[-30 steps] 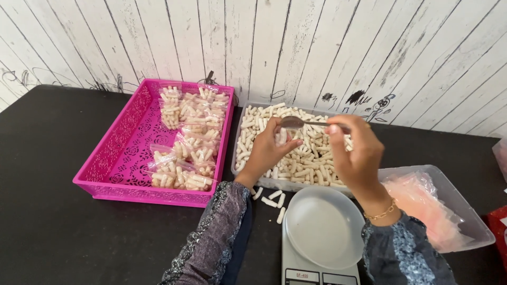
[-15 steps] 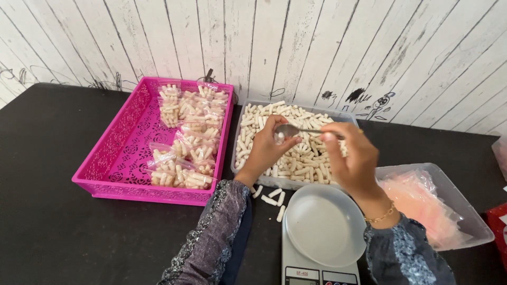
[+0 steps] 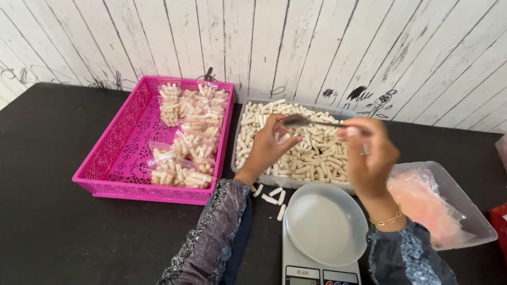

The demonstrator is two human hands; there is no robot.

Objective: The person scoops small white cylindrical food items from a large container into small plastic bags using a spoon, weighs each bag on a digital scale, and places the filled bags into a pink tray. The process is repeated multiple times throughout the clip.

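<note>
left hand (image 3: 268, 145): over the clear tray (image 3: 238, 168) of pale snack sticks (image 3: 311, 155), fingers curled, pinching a few sticks
right hand (image 3: 369, 155): fingers pinching a spoon (image 3: 302, 121) handle, bowl beside the left fingertips
scale (image 3: 322, 264): pale dish on top, near bench edge
pink basket (image 3: 119, 153): bagged sticks, left of tray

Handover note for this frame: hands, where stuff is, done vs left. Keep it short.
Right hand: holds a metal spoon by the handle, bowl over the clear tray of cream snack sticks.
Left hand: in that tray, fingers closed on a few sticks.
White dish on the kitchen scale: nothing in it.
Pink basket: several filled clear bags at its right side.
Clear tub of pink bags: at right.
Loose sticks lie on the black table.
Done: some bags packed. Left: most sticks unbagged.
</note>
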